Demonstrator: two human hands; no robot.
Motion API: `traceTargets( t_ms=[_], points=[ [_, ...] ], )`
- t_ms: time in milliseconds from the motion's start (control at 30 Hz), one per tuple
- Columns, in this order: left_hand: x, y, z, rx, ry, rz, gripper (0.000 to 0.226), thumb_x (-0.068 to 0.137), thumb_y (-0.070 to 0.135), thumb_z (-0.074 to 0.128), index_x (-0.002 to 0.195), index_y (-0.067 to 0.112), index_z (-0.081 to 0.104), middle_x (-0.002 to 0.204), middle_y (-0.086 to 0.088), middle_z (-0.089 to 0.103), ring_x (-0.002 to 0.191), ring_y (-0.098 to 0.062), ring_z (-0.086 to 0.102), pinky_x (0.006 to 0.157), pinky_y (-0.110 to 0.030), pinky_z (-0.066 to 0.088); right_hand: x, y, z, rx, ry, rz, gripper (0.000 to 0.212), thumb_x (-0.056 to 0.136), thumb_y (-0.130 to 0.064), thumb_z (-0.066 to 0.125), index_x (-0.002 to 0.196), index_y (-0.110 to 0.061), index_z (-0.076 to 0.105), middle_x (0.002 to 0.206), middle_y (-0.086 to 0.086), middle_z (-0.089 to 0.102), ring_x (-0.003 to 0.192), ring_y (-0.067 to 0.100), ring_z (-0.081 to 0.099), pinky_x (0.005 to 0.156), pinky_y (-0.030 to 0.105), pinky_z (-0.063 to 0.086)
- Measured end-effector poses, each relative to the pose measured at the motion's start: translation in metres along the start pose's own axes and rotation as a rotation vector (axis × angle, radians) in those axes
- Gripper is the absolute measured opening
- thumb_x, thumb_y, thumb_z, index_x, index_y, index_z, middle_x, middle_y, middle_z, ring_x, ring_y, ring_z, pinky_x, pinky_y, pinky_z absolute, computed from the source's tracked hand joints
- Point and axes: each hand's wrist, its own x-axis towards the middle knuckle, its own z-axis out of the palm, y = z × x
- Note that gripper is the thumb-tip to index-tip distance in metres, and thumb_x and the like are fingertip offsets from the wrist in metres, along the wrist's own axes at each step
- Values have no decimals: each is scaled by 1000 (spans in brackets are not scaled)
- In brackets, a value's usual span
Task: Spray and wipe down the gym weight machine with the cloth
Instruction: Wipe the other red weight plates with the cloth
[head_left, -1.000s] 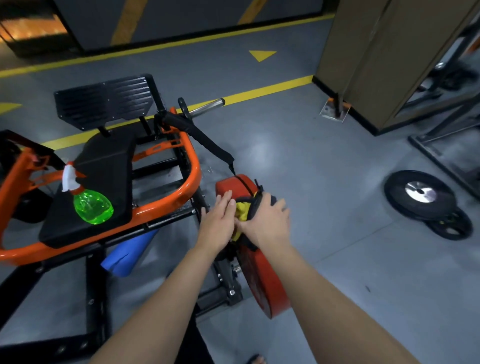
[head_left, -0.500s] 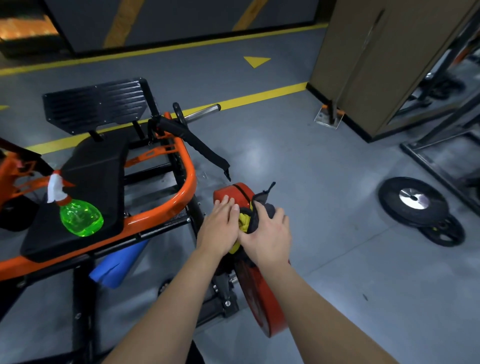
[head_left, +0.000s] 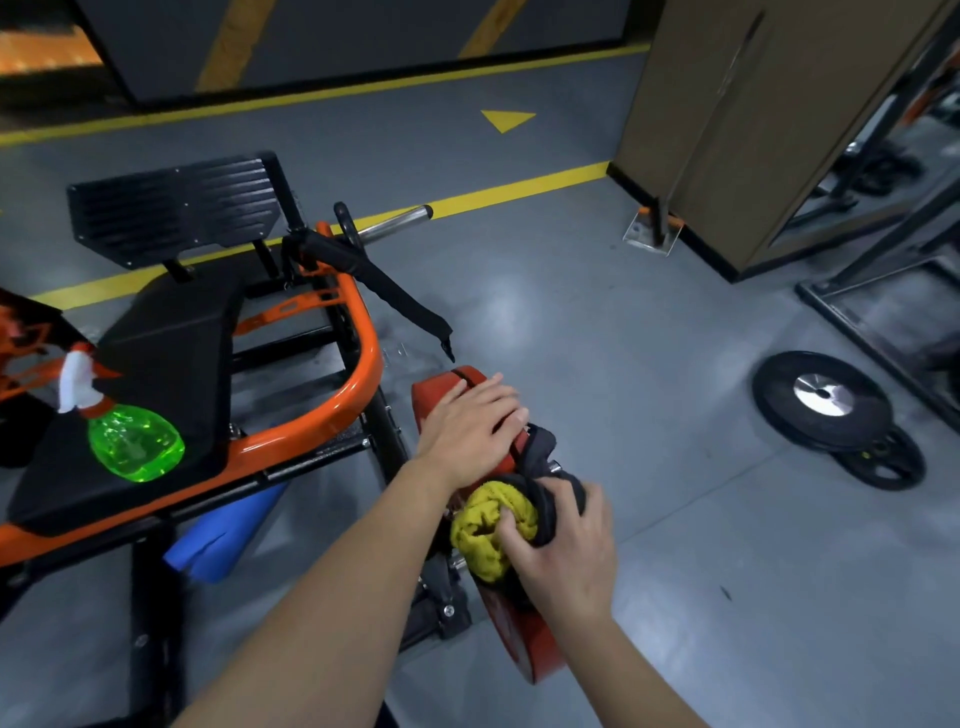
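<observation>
- The right hand (head_left: 566, 540) slides back along the rim of the red weight plate (head_left: 530, 654), fingers curled tight round the yellow cloth (head_left: 488, 525) (a dark rag is bunched in with it).
- The left hand (head_left: 470, 421) stays flat on the plate's top, fingers straight, seemingly bracing it.
- The rim wipe looks under way; the green spray bottle (head_left: 132, 441) sits idle on the seat pad (head_left: 171, 332).

Seen from a single wide-angle head-worn camera, looking forward and steeply down along both forearms, close over the left hand (head_left: 467, 426) and right hand (head_left: 566, 551) at the red weight plate (head_left: 434, 400), with the orange machine frame (head_left: 371, 364) at left and grey floor (head_left: 597, 338) stretching ahead and right.
</observation>
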Motion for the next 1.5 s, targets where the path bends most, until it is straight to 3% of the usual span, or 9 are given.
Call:
traceTargets(
  t_ms=[267,467,633,767,833,967,1133,1400,1500],
  points=[
    [29,-24,-1,-43,-144,-43,36,109,49,33,110,30,64,129,18,56,135,-2,43,118,-38,22,51,-40,19,-32,-57,143,55,75,-69,46,107,-28,66,97,8,55,95,36,55,79,44,49],
    [53,-49,-9,-153,-219,-171,40,106,58,33,116,33,64,123,14,56,117,-16,56,102,-45,42,71,-52,24,-19,-111,66,52,75,-67,51,111,-33,66,99,2,51,98,29,54,78,42,52],
    [63,-63,-12,-273,-209,-244,42,97,72,32,91,44,62,108,19,58,109,-15,59,105,-47,44,24,-15,9,70,23,22,47,72,-56,65,110,-28,70,103,1,55,94,26,59,69,37,55],
    [73,-70,-14,-327,-255,-257,43,104,61,35,96,34,67,108,7,69,109,-16,59,117,-49,34,22,-17,14,3,50,69,46,70,-56,66,105,-27,70,98,1,56,90,27,60,66,37,55],
    [76,-68,-21,-143,-196,-212,43,109,53,31,101,31,67,104,1,71,118,-23,56,126,-48,14,32,-26,18,-43,51,45,46,70,-57,64,104,-27,70,96,2,55,87,28,59,64,36,52],
    [68,-66,-23,1,92,-110,30,109,39,40,122,25,64,113,1,74,110,-22,65,124,-45,23,54,-39,22,-127,-25,64,51,73,-65,55,107,-28,67,97,4,53,92,31,56,68,39,50],
    [13,-57,-29,-730,648,-432,19,107,20,49,116,20,66,110,11,73,106,-4,68,97,-30,55,87,-63,32,-146,-139,79,53,78,-67,51,111,-27,61,99,6,52,100,34,54,80,42,47],
    [-37,-39,-42,-707,612,-358,20,107,12,48,119,14,63,114,5,73,109,0,67,95,-18,52,119,-82,46,-96,-317,-98,54,78,-66,57,118,-31,63,110,6,51,113,32,50,88,42,45],
    [-42,-32,-47,-599,496,-288,21,106,17,51,121,17,66,117,9,71,112,4,63,94,-15,49,88,-62,25,-14,-223,-131,48,73,-61,61,109,-30,66,107,3,51,107,31,51,85,41,48]
  ],
)
